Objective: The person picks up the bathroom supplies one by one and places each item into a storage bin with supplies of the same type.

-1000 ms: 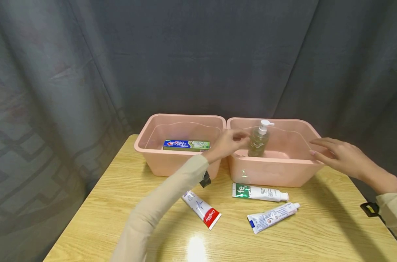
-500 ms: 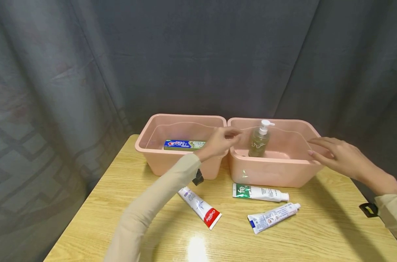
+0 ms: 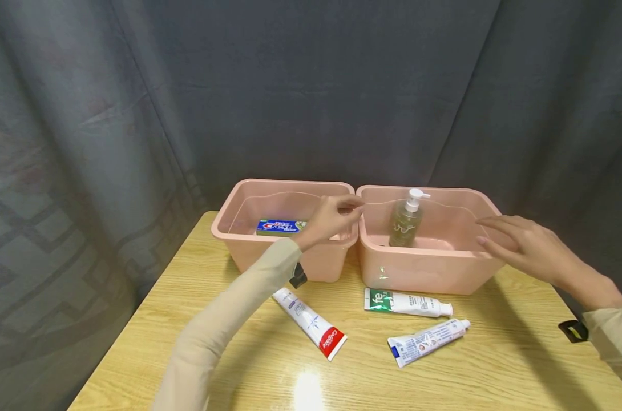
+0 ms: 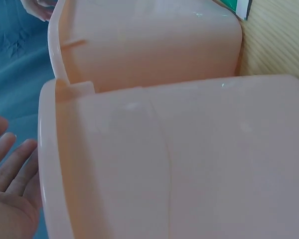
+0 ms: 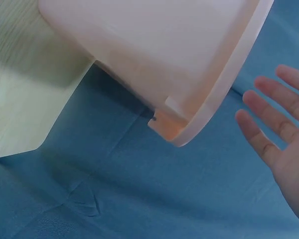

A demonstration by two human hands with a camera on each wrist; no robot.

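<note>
Two pink plastic bins stand side by side in the head view, a left bin [image 3: 285, 242] and a right bin [image 3: 429, 267]. My left hand [image 3: 330, 218] hovers over the left bin's right end, its fingers relaxed and holding nothing. Above the right bin's right rim is my right hand [image 3: 526, 245], fingers loosely extended with nothing in them. Inside the right bin stands a pump bottle [image 3: 406, 224] of clear greenish liquid with a white pump. A Crest toothpaste box [image 3: 280, 226] lies in the left bin, its right part hidden behind my left hand.
On the wooden table [image 3: 362, 388], in front of the bins, lie a red-and-white Colgate toothpaste tube [image 3: 311, 321], a green-and-white tube [image 3: 408, 302] and a white tube with a blue end [image 3: 428, 342]. A dark curtain [image 3: 311, 91] hangs behind the bins.
My left hand has moved left, from beside the pump bottle to over the left bin's right end. My right hand has shifted slightly left. The bottle, box and tubes stay put.
</note>
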